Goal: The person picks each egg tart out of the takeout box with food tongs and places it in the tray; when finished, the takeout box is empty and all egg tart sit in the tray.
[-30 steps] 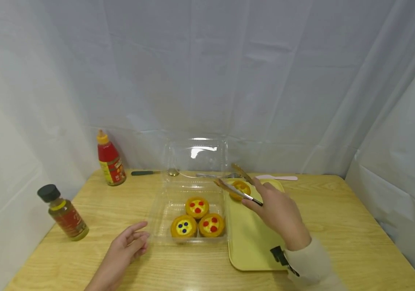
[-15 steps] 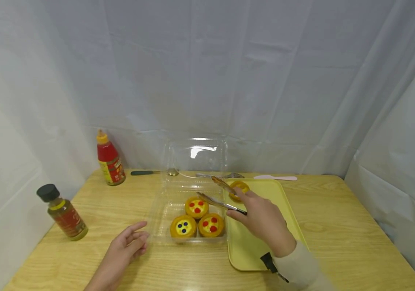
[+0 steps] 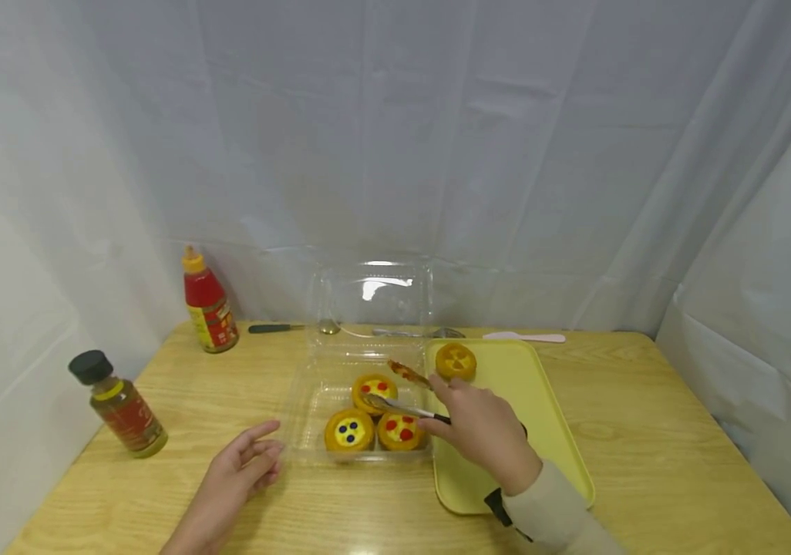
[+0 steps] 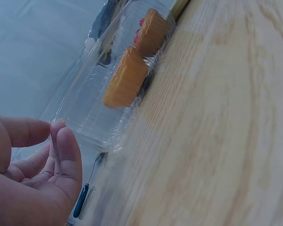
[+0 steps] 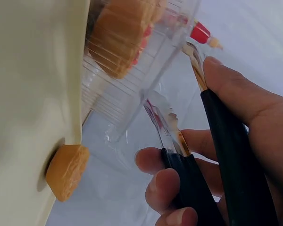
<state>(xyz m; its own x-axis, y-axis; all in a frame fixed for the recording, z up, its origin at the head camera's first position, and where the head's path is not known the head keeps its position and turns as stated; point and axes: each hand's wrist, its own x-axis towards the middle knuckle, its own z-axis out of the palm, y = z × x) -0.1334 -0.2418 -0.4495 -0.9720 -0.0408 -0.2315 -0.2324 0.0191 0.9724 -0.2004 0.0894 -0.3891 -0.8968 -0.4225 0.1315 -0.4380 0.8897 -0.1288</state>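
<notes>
My right hand (image 3: 482, 435) grips black-handled tongs (image 3: 402, 408), their metal jaws spread above the clear plastic container (image 3: 305, 408). Inside that container sit three tarts: a red-dotted tart (image 3: 368, 381) at the back, another red-dotted tart (image 3: 395, 441) at the front right, and a blue-dotted tart (image 3: 350, 433) at the front left. Nothing is between the tong tips. A plain tart (image 3: 456, 361) lies at the back of the yellow tray (image 3: 506, 370). My left hand (image 3: 236, 470) lies beside the container's left edge, fingers loosely bent; whether they touch it I cannot tell.
The container's raised lid (image 3: 375, 301) stands behind it. A red sauce bottle (image 3: 210, 308) and a dark-capped bottle (image 3: 125, 408) stand on the left. A green-handled spoon (image 3: 274, 328), a fork (image 3: 447, 333) and a pink knife (image 3: 527, 338) lie along the back edge.
My right hand has moved left and toward me with the tongs, from the plain tart on the tray to above the tarts in the container. The left hand has stayed put.
</notes>
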